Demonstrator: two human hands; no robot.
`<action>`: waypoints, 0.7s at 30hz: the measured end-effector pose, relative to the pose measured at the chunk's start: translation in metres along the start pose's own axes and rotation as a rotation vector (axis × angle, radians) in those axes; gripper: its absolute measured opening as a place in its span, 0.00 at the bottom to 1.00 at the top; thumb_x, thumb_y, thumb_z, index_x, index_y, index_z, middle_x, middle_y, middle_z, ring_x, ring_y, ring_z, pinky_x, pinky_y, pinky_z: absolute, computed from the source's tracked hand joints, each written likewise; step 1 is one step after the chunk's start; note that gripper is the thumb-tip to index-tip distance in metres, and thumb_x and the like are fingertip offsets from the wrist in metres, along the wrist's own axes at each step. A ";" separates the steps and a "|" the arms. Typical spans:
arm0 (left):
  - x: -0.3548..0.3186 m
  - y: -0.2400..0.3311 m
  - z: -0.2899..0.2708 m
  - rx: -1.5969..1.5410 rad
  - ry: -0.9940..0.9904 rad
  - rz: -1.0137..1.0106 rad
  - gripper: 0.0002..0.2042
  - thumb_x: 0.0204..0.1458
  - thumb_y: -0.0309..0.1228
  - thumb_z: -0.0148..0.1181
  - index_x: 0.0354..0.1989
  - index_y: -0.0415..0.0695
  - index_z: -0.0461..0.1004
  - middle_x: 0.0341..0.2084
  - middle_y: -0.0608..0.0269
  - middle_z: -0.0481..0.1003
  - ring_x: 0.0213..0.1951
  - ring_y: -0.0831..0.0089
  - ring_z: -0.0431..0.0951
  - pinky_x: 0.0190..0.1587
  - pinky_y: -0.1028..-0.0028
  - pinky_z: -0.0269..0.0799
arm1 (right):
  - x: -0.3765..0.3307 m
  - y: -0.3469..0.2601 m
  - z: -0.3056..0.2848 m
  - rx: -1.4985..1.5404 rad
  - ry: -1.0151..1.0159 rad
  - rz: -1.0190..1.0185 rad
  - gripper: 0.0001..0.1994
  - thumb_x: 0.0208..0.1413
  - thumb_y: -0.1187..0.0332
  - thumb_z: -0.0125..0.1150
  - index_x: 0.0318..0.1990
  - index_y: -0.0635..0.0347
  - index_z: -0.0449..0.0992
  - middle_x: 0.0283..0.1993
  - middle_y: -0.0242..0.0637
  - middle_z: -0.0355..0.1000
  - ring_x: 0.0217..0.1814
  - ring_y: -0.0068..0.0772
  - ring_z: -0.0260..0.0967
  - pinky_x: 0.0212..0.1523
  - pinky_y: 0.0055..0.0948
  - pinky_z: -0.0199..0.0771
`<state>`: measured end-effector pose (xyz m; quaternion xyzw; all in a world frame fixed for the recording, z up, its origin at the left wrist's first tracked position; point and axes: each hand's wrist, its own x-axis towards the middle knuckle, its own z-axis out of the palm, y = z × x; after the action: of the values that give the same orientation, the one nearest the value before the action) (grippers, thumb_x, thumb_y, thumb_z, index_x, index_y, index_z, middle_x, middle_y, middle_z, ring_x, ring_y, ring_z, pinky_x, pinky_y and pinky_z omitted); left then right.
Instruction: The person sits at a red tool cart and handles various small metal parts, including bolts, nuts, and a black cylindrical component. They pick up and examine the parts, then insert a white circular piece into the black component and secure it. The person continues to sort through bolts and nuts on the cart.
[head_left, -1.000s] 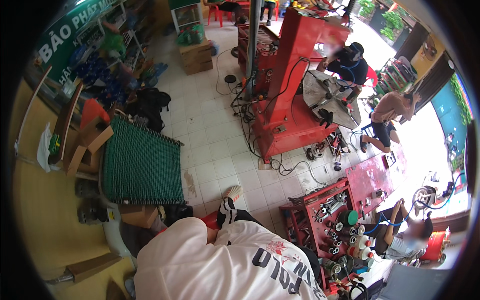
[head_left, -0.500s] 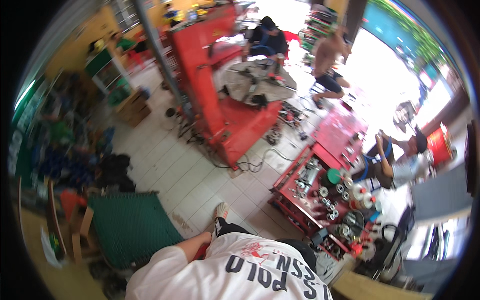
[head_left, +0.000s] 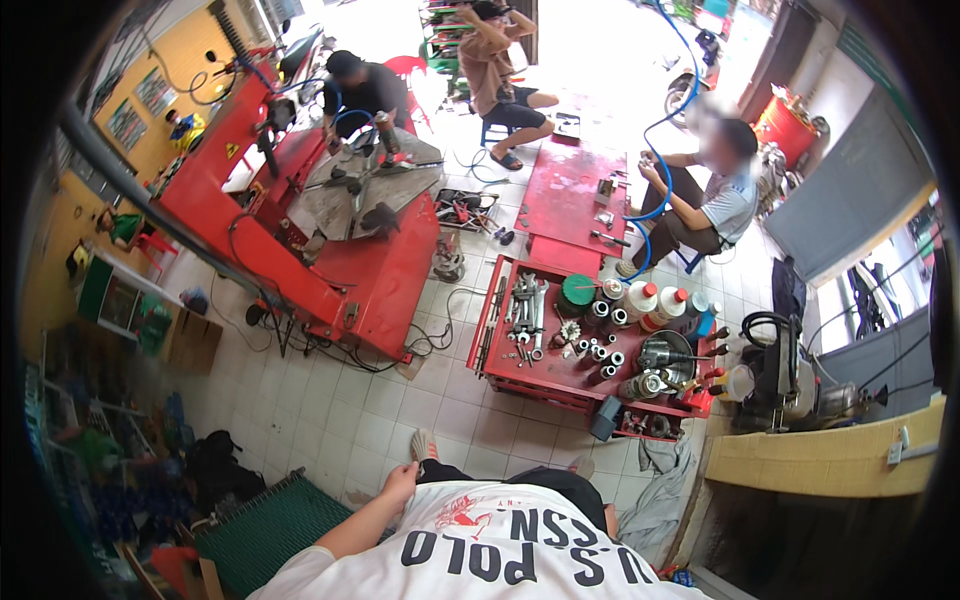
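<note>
The left hand [head_left: 399, 484] hangs low at the person's side, arm bent, fingers loosely curled and holding nothing, just above the dark trouser leg [head_left: 470, 474]; the right hand is out of sight. A red tool cart [head_left: 560, 375] stands ahead on the tiled floor [head_left: 330, 400], well apart from the hand.

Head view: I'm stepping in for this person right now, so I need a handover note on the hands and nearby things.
Left hand: rests on the thigh above the sandalled foot, nothing visibly in it.
Right hand: out of view.
Things: green mat on the tiled floor to the left; red tool cart ahead, carrying wrenches and bottles.
Done: nothing picked up.
Left: every tool lies on the cart, untouched.
</note>
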<state>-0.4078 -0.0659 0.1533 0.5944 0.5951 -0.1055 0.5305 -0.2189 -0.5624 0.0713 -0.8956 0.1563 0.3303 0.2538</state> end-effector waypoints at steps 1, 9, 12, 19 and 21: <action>0.000 0.007 -0.003 -0.182 -0.043 -0.095 0.23 0.70 0.50 0.54 0.54 0.40 0.79 0.48 0.51 0.81 0.49 0.59 0.83 0.51 0.57 0.78 | -0.005 -0.002 0.002 0.007 0.008 -0.005 0.32 0.66 0.41 0.56 0.50 0.72 0.74 0.48 0.65 0.79 0.54 0.66 0.78 0.55 0.52 0.75; -0.063 0.041 -0.040 0.162 -0.474 0.069 0.20 0.75 0.46 0.47 0.54 0.42 0.78 0.46 0.62 0.78 0.46 0.74 0.71 0.56 0.69 0.69 | -0.106 -0.034 -0.064 0.142 0.001 -0.052 0.25 0.74 0.51 0.48 0.60 0.69 0.70 0.49 0.67 0.77 0.57 0.64 0.77 0.59 0.49 0.75; -0.004 0.024 -0.035 0.534 -0.762 0.053 0.25 0.74 0.52 0.43 0.56 0.43 0.77 0.32 0.63 0.77 0.30 0.76 0.76 0.32 0.72 0.73 | -0.095 -0.102 -0.086 0.041 -0.115 0.047 0.27 0.72 0.48 0.49 0.61 0.67 0.70 0.46 0.67 0.79 0.54 0.64 0.79 0.55 0.51 0.77; 0.213 -0.016 0.126 1.239 -0.791 0.369 0.32 0.65 0.58 0.52 0.59 0.37 0.74 0.52 0.40 0.81 0.57 0.45 0.80 0.60 0.52 0.75 | 0.062 -0.124 0.038 -0.209 -0.282 -0.402 0.28 0.68 0.45 0.55 0.59 0.61 0.73 0.50 0.58 0.80 0.53 0.62 0.79 0.54 0.53 0.78; 0.251 -0.083 0.202 1.208 -0.969 0.309 0.34 0.65 0.58 0.52 0.64 0.39 0.72 0.56 0.39 0.79 0.59 0.45 0.78 0.63 0.53 0.73 | 0.098 -0.119 0.093 -0.292 -0.509 -0.507 0.25 0.69 0.46 0.55 0.56 0.60 0.77 0.45 0.52 0.82 0.48 0.57 0.81 0.49 0.49 0.80</action>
<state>-0.3061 -0.0918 -0.1625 0.7434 0.0481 -0.5828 0.3246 -0.1414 -0.4241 -0.0132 -0.8218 -0.1866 0.4876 0.2280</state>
